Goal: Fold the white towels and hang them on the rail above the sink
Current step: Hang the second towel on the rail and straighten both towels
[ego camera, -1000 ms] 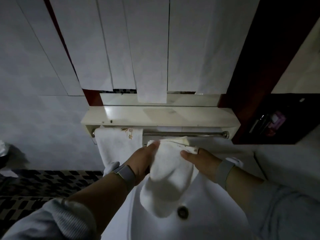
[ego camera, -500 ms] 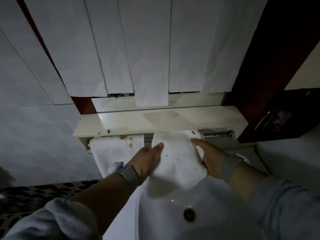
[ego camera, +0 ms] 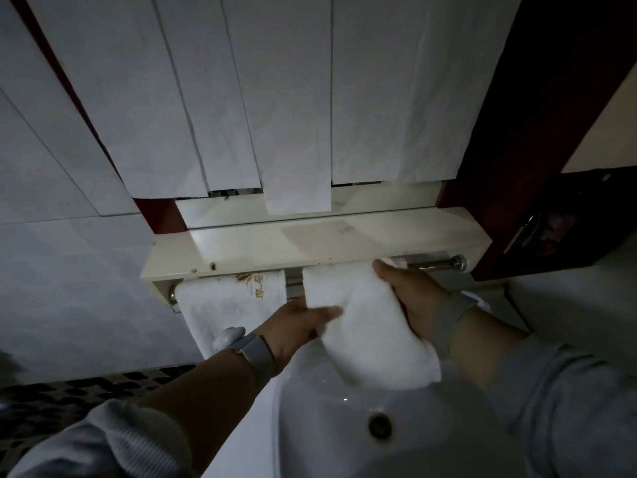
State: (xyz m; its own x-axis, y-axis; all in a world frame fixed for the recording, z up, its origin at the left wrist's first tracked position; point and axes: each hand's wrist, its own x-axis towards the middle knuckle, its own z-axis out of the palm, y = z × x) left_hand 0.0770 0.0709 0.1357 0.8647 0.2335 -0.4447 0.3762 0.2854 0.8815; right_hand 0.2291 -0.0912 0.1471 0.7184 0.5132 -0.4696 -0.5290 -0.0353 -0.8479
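Note:
A folded white towel [ego camera: 362, 322] hangs over the metal rail [ego camera: 434, 264] under the shelf, its lower end drooping above the sink [ego camera: 344, 426]. My left hand [ego camera: 296, 326] pinches its left edge partway down. My right hand [ego camera: 410, 298] grips its right edge, fingertips up near the rail. A second white towel [ego camera: 227, 305] with gold embroidery hangs on the rail's left part, beside the first and apart from it.
A cream shelf [ego camera: 310, 246] juts out right above the rail. White paper strips [ego camera: 296, 132] cover the mirror above. A white tap handle [ego camera: 227, 336] sits by my left wrist. A dark cabinet [ego camera: 551, 219] stands at the right, patterned floor at lower left.
The towel went from held below the rail to draped over it. Both hands rose with it, then my left hand slid down its left edge.

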